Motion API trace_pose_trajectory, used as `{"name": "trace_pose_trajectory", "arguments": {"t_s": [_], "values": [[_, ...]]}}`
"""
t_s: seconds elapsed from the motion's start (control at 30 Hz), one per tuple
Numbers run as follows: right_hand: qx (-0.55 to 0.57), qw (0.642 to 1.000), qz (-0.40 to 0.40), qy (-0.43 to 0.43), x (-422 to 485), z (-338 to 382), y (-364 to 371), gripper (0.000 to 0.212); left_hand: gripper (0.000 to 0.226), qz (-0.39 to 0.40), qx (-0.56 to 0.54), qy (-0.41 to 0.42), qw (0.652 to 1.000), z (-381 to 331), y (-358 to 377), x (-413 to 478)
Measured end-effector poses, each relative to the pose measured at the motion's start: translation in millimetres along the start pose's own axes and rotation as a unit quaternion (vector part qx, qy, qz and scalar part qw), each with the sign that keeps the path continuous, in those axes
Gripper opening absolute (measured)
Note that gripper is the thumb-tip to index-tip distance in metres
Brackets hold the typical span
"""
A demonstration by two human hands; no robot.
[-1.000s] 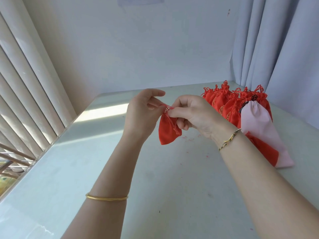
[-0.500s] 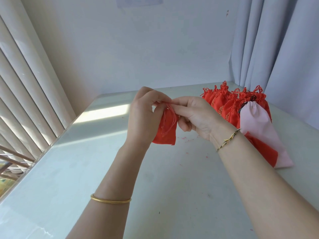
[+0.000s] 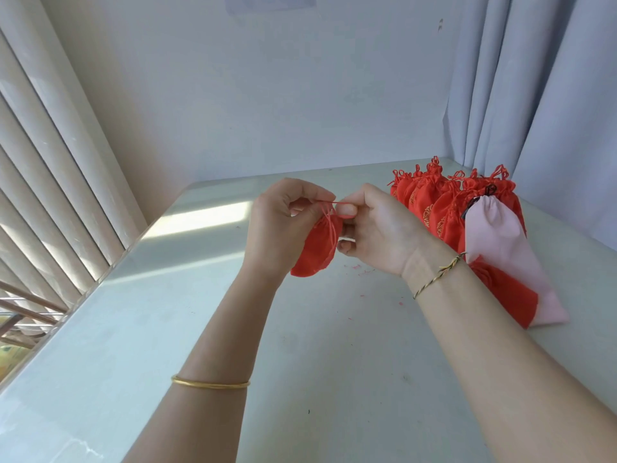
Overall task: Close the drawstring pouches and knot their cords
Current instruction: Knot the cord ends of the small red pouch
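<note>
The left hand (image 3: pixel 283 222) and the right hand (image 3: pixel 377 228) meet in the air to the left of the pile of red pouches (image 3: pixel 430 208), nearer the person than the pile, and hold one red pouch (image 3: pixel 315 252) between them. The pouch hangs clear of the table (image 3: pixel 300 362), its rounded bottom pointing down and to the left, away from the pile.

The left hand's fingers are curled in, and thumb and forefinger pinch the thin red cord (image 3: pixel 329 203) right at the pouch's gathered neck. The pouch's body lies below that thumb, partly hidden behind the heel of the hand.

A short run of cord stretches level from the left fingertips to the right hand, on the side toward the pile. There the right thumb and forefinger are closed on it. The right hand's other fingers are folded under, with their tips touching the pouch's side or just beside it. Loose strands of cord drop from the pinch down the pouch's front, between the two hands. Whether a knot has formed in the cord is too fine to tell.

A pink pouch (image 3: pixel 494 235) leans against the near side of the pile. A gold bangle (image 3: pixel 210 384) circles the left forearm and a braided bracelet (image 3: pixel 437 275) the right wrist, which is close beside the pile.
</note>
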State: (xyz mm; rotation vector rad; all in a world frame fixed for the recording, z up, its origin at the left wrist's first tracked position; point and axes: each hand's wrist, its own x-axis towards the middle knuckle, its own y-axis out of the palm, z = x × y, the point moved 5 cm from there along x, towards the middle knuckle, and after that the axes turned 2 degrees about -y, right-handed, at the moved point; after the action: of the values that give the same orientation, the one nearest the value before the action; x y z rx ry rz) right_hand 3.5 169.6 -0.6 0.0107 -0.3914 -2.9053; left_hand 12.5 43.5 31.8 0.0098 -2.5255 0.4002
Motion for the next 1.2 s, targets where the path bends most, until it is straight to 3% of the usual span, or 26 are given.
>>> {"name": "trace_pose_trajectory", "arguments": {"t_s": [0.27, 0.4, 0.5, 0.57, 0.7, 0.8, 0.9, 1.03, 1.2], "values": [[-0.005, 0.999, 0.001, -0.05, -4, 9, -12, 0.055, 0.025, 0.026, -0.052, -0.012, 0.998, 2, -7, 5], [0.058, 0.996, -0.04, -0.052, 1, 6, -15, 0.049, 0.017, 0.038, -0.108, -0.048, 0.992, 6, -3, 4], [0.088, 0.988, -0.12, -0.029, 0, 2, -24, 0.051, 0.013, 0.023, -0.167, -0.095, 0.981, 19, -4, 4], [0.099, 0.978, -0.184, -0.017, -2, 0, -34, 0.039, 0.013, -0.001, -0.169, -0.106, 0.98, 27, -11, 6], [0.041, 0.969, -0.242, -0.024, -2, -7, -40, 0.022, 0.016, 0.043, -0.166, -0.087, 0.981, 21, -5, 6], [-0.013, 0.971, -0.238, -0.034, 0, -7, -36, 0.021, 0.017, 0.091, -0.213, -0.061, 0.971, 10, 2, 3], [-0.043, 0.971, -0.229, -0.057, -2, -3, -34, 0.023, 0.013, 0.08, -0.188, -0.074, 0.976, 9, 0, 4], [-0.056, 0.977, -0.191, -0.076, -5, 5, -25, 0.034, 0.006, 0.051, -0.103, -0.177, 0.978, 24, -3, 4], [-0.075, 0.985, -0.141, -0.067, -5, 4, -14, 0.038, 0.021, 0.064, -0.034, -0.305, 0.95, 46, -2, -2]]}}
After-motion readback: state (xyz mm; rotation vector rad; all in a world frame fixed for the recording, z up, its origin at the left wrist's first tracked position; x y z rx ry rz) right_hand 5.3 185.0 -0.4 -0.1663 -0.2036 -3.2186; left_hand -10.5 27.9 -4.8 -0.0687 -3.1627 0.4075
